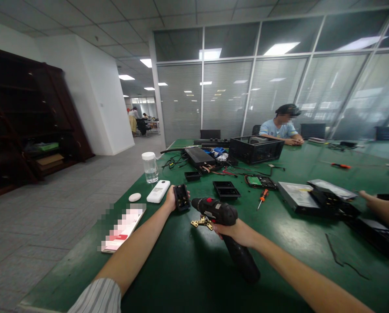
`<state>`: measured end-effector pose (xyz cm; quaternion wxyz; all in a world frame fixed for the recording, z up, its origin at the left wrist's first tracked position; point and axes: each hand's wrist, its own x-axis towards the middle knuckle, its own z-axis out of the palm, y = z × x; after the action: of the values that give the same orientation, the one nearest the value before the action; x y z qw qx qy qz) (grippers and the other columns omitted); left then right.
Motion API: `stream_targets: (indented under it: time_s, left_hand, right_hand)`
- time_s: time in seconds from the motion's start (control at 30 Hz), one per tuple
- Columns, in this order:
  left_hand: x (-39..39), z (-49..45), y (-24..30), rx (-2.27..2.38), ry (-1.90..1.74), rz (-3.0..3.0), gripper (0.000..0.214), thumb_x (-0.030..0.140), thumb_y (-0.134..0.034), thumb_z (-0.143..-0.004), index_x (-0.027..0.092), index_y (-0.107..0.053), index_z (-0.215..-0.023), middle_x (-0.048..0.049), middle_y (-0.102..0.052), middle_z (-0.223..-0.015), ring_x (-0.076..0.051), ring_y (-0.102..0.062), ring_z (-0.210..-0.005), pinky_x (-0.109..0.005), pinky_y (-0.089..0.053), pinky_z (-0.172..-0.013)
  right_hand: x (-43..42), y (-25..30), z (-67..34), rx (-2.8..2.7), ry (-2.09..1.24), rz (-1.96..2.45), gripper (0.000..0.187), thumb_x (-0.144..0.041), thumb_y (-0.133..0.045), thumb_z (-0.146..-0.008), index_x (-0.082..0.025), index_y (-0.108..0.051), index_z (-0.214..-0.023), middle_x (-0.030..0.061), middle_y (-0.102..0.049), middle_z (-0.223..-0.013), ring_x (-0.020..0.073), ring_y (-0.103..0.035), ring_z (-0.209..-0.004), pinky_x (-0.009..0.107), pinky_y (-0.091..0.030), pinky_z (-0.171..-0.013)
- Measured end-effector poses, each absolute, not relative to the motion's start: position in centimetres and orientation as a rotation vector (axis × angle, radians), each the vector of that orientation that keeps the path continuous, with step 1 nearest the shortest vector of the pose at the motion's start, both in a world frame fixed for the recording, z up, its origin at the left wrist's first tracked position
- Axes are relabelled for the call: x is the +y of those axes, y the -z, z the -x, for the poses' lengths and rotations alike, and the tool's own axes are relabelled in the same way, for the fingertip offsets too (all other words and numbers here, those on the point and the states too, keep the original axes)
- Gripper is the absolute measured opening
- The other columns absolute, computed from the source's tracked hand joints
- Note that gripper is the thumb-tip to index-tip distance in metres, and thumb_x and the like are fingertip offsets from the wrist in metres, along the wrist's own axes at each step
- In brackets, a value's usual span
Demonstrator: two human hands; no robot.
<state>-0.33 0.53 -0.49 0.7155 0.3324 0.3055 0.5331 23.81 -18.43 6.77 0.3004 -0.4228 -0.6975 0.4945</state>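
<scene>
My left hand (171, 199) is closed around a small black plastic box (181, 198), tilted so its open side with brass-coloured parts inside faces the camera. In my right hand (236, 232) is a black cordless drill (218, 211) with red marks, its handle slanting down towards me. The drill's nose points left at the box, with a small gap between them. Several brass-coloured metal pieces (201, 223) show below the drill body, by my right fingers; whether they lie on the table or are held I cannot tell. Behind stands a black double tray (226, 190).
On the green table (168, 278) are a clear jar (150, 167), a white device (158, 191), an orange screwdriver (263, 198), a black computer case (256, 148) and metal drives (295, 196). A co-worker's hand (383, 208) reaches in at right; another person (280, 126) sits at the back.
</scene>
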Motion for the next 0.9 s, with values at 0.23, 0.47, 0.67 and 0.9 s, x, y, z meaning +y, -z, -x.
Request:
stream_targets:
  time_s: [0.23, 0.47, 0.67, 0.9]
  left_hand:
    - [0.23, 0.34, 0.19, 0.674, -1.189, -0.722, 0.05, 0.037, -0.032, -0.085, 0.005, -0.065, -0.104, -0.0173, -0.069, -0.073, -0.029, -0.066, -0.059, -0.041, -0.051, -0.054]
    - [0.52, 0.39, 0.41, 0.676, -1.166, -0.715, 0.049, 0.038, -0.033, -0.085, 0.006, -0.065, -0.102, -0.0166, -0.069, -0.072, -0.028, -0.066, -0.058, -0.041, -0.051, -0.055]
    - [0.68, 0.4, 0.52, 0.676, -1.159, -0.726, 0.049, 0.038, -0.031, -0.085, 0.006, -0.065, -0.099, -0.0166, -0.069, -0.071, -0.028, -0.066, -0.059, -0.04, -0.051, -0.055]
    - [0.34, 0.41, 0.21, 0.671, -1.154, -0.713, 0.05, 0.038, -0.031, -0.085, 0.006, -0.065, -0.102, -0.0163, -0.068, -0.071, -0.028, -0.066, -0.058, -0.04, -0.051, -0.054]
  right_hand:
    - [-18.38, -6.89, -23.81, -1.852, -1.336, 1.123, 0.032, -0.047, -0.062, -0.08, -0.017, -0.054, -0.075, -0.0012, -0.051, -0.065, 0.0131, -0.046, -0.061, 0.028, -0.036, -0.058]
    - [-18.46, -6.95, -23.78, -1.843, -1.335, 1.136, 0.032, -0.047, -0.064, -0.078, -0.017, -0.053, -0.075, -0.0016, -0.05, -0.065, 0.0123, -0.044, -0.06, 0.027, -0.035, -0.057]
    - [-18.6, -7.07, -23.6, -1.822, -1.337, 1.159, 0.034, -0.048, -0.066, -0.077, -0.017, -0.053, -0.072, -0.002, -0.051, -0.063, 0.012, -0.045, -0.059, 0.027, -0.036, -0.057]
    - [-18.32, -6.59, -23.85, -1.801, -1.367, 1.121, 0.039, -0.055, -0.065, -0.076, -0.016, -0.057, -0.077, -0.0007, -0.054, -0.063, 0.0129, -0.048, -0.058, 0.027, -0.038, -0.056]
